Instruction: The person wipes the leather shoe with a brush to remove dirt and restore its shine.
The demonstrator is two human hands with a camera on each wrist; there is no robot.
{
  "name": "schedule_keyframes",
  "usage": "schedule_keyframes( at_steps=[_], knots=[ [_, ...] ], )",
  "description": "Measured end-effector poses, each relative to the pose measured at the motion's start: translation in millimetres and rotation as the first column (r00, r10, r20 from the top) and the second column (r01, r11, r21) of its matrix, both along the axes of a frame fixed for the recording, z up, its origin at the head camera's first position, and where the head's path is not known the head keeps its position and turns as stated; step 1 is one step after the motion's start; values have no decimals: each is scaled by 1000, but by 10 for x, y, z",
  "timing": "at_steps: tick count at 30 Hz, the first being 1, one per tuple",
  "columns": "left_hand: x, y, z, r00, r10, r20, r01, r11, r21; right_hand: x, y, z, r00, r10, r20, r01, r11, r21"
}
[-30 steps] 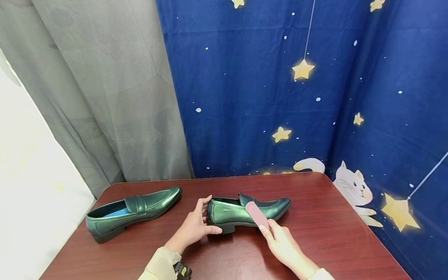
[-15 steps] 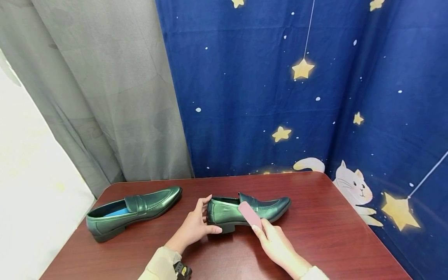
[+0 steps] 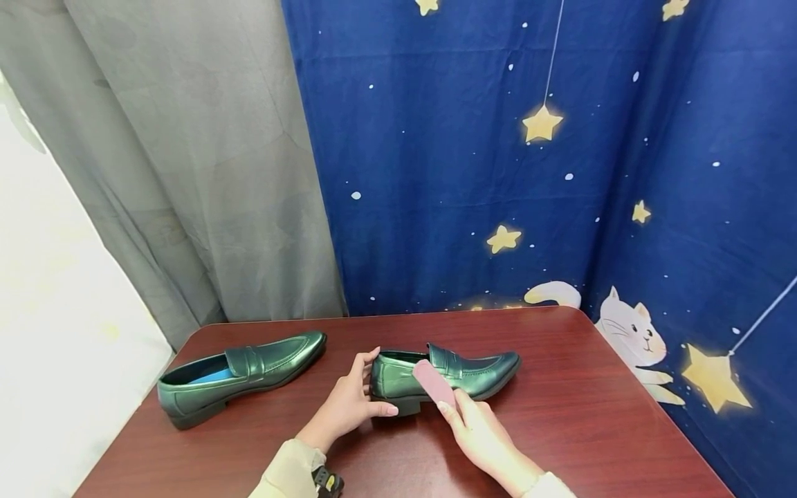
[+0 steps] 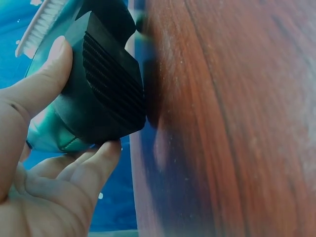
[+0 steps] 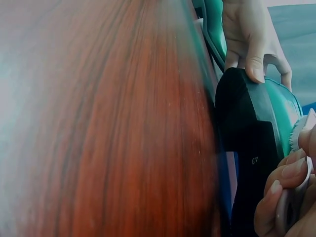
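Note:
A shiny green loafer (image 3: 398, 377) with a black sole stands near the middle of the table, toe to the right. My left hand (image 3: 345, 408) grips its heel end, thumb low on the black heel (image 4: 108, 84) and fingers behind. A pink brush (image 3: 434, 382) with white bristles is in my right hand (image 3: 482, 436). Its bristles (image 5: 297, 132) lie against the shoe's near side, just below the opening, and the handle (image 5: 286, 205) is wrapped by my fingers. A matching green loafer (image 3: 249, 373) with a blue insole sits farther left, untouched.
The reddish-brown wooden table (image 3: 591, 415) has a rounded far right corner. Behind it hang a grey curtain (image 3: 218, 173) and a blue curtain with stars (image 3: 436, 173). A black device is strapped at my left wrist (image 3: 326, 481).
My right hand has slid the brush leftward along the shoe's side, from near the strap toward the heel. The left hand keeps its grip on the heel, and the other loafer stays put.

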State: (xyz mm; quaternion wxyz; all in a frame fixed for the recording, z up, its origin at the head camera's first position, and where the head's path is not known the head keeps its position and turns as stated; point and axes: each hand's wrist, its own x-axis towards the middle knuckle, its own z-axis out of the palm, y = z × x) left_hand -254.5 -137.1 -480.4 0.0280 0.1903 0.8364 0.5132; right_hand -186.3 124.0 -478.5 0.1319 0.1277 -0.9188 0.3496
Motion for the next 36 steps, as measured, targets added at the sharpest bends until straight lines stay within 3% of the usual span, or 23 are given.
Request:
schedule_keyframes(
  at_steps=[6, 14, 24, 30, 36],
  knots=[
    [8, -11, 1, 1000, 0, -24, -1, 999, -33, 2, -71, 17, 1000, 14, -10, -14, 1000, -6],
    [23, -3, 10, 994, -9, -106, -2, 995, -100, -14, -148, 18, 998, 46, -38, -46, 999, -2],
    [33, 27, 6, 977, 37, -211, -77, 980, -182, -21, -221, 39, 995, 85, -43, -85, 996, 7],
    [46, 29, 12, 975, 75, -211, -117, 975, -190, -10, -258, 55, 994, 97, -45, -96, 995, 18],
    [65, 23, 19, 971, 73, -226, -125, 966, -226, 5, -248, 72, 994, 103, -45, -102, 994, 33]
  ],
)
